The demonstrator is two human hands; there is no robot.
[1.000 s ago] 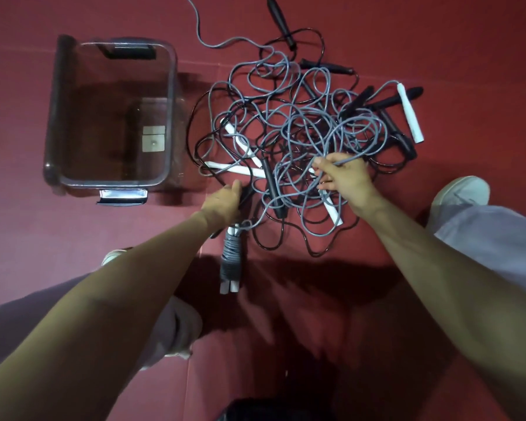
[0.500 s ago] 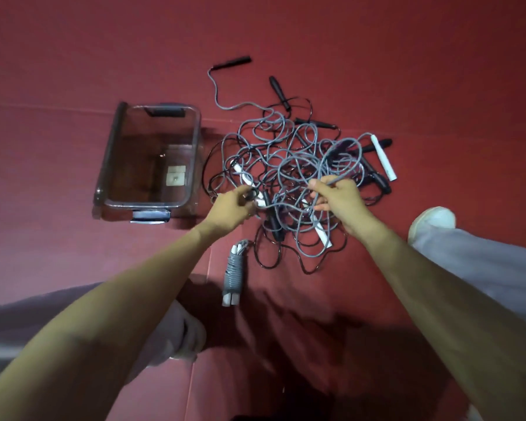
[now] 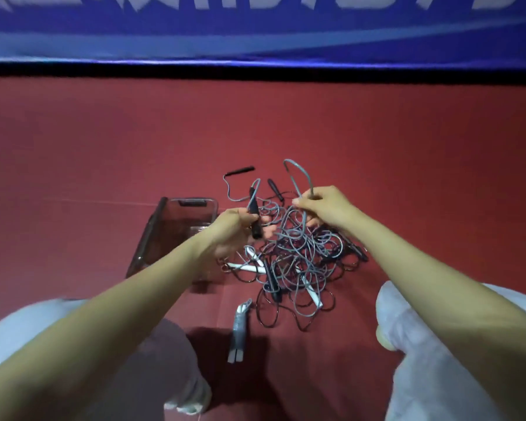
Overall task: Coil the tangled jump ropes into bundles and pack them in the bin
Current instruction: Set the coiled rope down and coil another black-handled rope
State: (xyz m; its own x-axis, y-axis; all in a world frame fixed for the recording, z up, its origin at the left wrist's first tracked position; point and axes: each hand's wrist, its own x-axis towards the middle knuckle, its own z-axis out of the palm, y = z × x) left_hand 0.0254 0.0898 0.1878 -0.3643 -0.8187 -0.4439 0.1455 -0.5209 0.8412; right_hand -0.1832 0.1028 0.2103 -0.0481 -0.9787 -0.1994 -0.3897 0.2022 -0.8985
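Lying nearest on the red floor: one coiled bundle, just short of the tangled jump ropes. Above the tangle, left hand grips a black handle; right hand pinches a raised grey cord loop. Clear bin sits upright just left of the pile. Blue banner beyond.

- Blue banner spans the far end; white lettering on it, blurred.
- Black strip directly beneath the banner, full width.
- Red mat floor below the strip; faint seam crosses it.
- Dim light; floor is darkest farthest from the banner.
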